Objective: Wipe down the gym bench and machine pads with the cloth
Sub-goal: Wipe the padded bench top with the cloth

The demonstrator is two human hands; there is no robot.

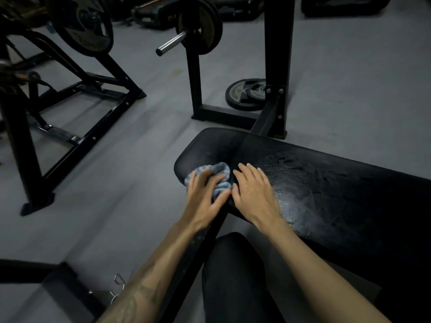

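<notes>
Head view. A black padded bench [326, 183] runs from the right edge toward the centre, with its rounded end pointing left. The pad surface to the right of the hands shows wet streaks and a damp sheen.

A blue cloth [215, 177] lies bunched on the near left end of the bench pad, close to the front edge. The left hand [205, 194] rests on top of the cloth with the fingers spread and extended over it; the thumb lies along the near side of the cloth. The fingers press on the cloth rather than wrap round it. The image is slightly blurred at this hand.

The right hand [253, 192] lies palm down on the pad, just beside the cloth on its right. Its fingers are straight and slightly spread, and it holds nothing. Whether its fingertips touch the cloth cannot be told.

The person's leg [235, 276], in dark fabric, shows below the bench between the two forearms.

Behind the bench stands a black upright frame [277, 66] on a grey floor [140, 171]. A barbell end [171, 43] carrying weight plates [200, 26] projects left from it. A loose weight plate [245, 94] lies flat on the floor at the base of the frame. A second black machine frame [77, 101] stands at the left, well apart from the bench.
</notes>
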